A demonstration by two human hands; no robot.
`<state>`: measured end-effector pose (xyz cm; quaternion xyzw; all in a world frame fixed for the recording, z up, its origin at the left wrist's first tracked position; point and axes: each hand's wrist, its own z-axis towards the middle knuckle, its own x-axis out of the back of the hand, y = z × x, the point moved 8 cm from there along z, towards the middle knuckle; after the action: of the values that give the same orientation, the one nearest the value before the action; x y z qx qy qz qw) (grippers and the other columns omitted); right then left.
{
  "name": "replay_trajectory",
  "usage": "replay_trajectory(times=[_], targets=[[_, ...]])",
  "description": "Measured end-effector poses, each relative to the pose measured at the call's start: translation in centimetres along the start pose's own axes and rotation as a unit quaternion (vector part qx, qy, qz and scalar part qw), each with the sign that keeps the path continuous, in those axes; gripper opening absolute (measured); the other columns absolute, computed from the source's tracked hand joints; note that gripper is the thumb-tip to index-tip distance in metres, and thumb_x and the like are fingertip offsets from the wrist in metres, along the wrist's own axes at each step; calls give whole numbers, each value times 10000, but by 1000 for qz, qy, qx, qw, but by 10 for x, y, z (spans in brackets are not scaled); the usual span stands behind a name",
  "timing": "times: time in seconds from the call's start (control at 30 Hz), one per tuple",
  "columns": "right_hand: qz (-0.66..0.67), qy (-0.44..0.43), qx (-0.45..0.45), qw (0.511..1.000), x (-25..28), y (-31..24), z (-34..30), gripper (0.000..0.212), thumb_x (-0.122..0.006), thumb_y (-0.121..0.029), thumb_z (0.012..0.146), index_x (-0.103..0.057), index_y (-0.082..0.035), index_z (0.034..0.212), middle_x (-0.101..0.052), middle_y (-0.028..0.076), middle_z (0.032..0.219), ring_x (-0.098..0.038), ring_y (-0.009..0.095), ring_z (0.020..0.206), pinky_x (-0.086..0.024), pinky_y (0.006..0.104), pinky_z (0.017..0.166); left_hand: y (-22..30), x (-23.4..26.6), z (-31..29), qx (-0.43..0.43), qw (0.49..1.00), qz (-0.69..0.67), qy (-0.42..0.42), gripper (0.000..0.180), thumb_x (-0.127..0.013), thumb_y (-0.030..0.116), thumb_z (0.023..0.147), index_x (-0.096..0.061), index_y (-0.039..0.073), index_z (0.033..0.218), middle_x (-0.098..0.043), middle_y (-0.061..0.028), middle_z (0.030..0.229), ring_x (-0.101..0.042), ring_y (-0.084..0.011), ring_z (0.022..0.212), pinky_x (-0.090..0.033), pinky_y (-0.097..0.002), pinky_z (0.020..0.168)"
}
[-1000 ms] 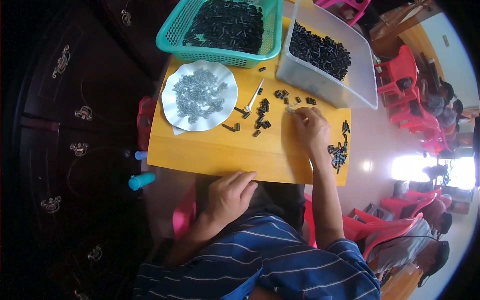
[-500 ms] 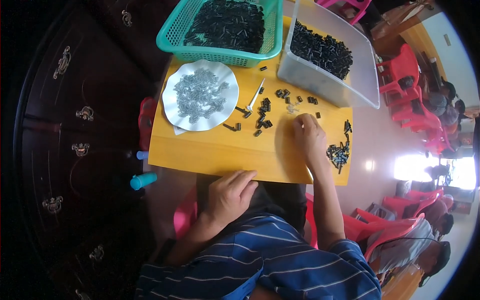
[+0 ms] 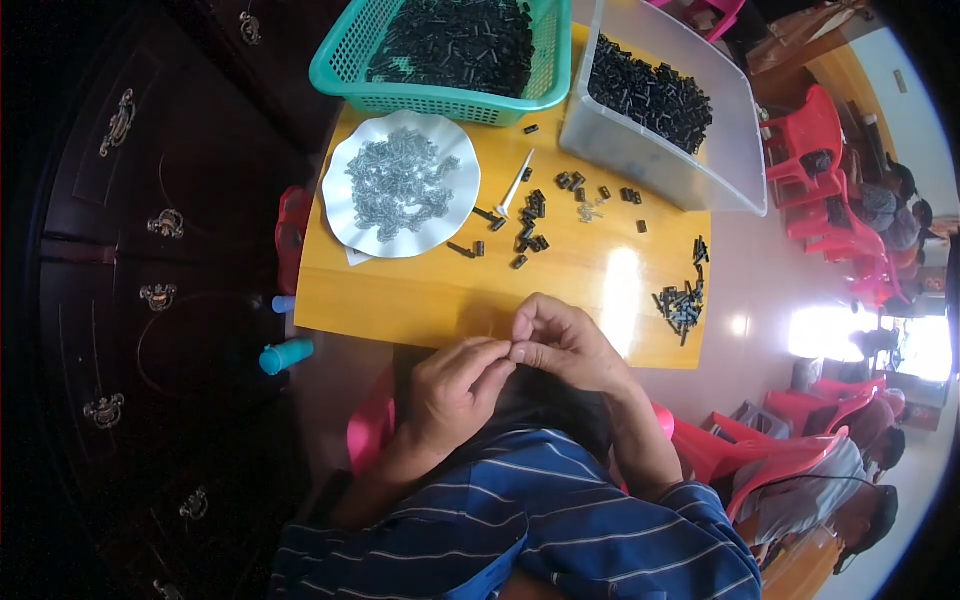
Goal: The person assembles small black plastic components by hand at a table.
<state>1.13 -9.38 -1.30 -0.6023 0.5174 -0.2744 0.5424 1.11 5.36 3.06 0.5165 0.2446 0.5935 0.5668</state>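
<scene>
My left hand (image 3: 455, 390) and my right hand (image 3: 568, 345) meet fingertip to fingertip just over the table's near edge. Both are closed in a pinch; whatever sits between the fingertips is too small and too hidden to name. Beyond them on the yellow table (image 3: 400, 300) lies a loose group of short black plastic pieces (image 3: 530, 225). Beside these are a few small clear pieces (image 3: 588, 211) and a thin white pointed stick (image 3: 516, 183). At the right edge slim black pieces (image 3: 682, 305) form a small heap.
A white wavy-rimmed plate (image 3: 340, 225) of small clear pieces stands at left. Behind it is a green basket (image 3: 450, 104) of black pieces; at back right, a translucent bin (image 3: 640, 165) holds more. A teal bottle (image 3: 287, 356) is left of the table. People sit on red chairs (image 3: 735, 455) at right.
My right hand has come back from the small pieces in the middle of the table to my left hand, and their fingertips now meet. My left hand has barely moved.
</scene>
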Motion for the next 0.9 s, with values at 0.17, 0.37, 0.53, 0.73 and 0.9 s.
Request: replay_trajectory(times=[0.17,0.37,0.53,0.73,0.9], targets=[[-115,30,3,993,23,-6,11,144,-716,-94,952,-604,-35,1021,-614,-37,872,-578,47,825,-470,221,730,-5,1,-2,23,999,-20,-10,134,-745,-8,821,-684,7,940,-706,-143,860,-703,-320,775,-544,-363,662],[-485,334,120,799,102,-65,34,163,-746,-173,860,-673,-51,939,-709,120,811,-684,262,670,-529,357,623,-3,0,-1,15,1000,-8,-8,127,-741,-9,819,-673,15,923,-693,-143,845,-699,-312,763,-541,-355,659],[-611,367,173,680,118,-81,50,153,-741,-164,820,-653,-58,888,-683,128,869,-658,332,810,-526,433,722,-4,-2,-2,13,1000,4,-15,129,-744,-2,819,-675,24,925,-692,-138,857,-697,-315,761,-545,-358,662],[-642,365,141,659,123,-78,63,154,-741,-152,801,-629,-70,867,-681,124,865,-637,338,858,-504,443,781,-5,-3,-2,16,1000,3,-21,135,-747,3,817,-676,17,931,-699,-137,863,-701,-307,764,-548,-354,662],[-639,360,132,667,124,-75,68,141,-733,-129,801,-638,-75,891,-691,110,870,-652,331,870,-513,441,775,-4,-3,-2,14,1000,3,-25,140,-746,4,818,-677,14,939,-703,-136,865,-704,-303,766,-549,-351,662]])
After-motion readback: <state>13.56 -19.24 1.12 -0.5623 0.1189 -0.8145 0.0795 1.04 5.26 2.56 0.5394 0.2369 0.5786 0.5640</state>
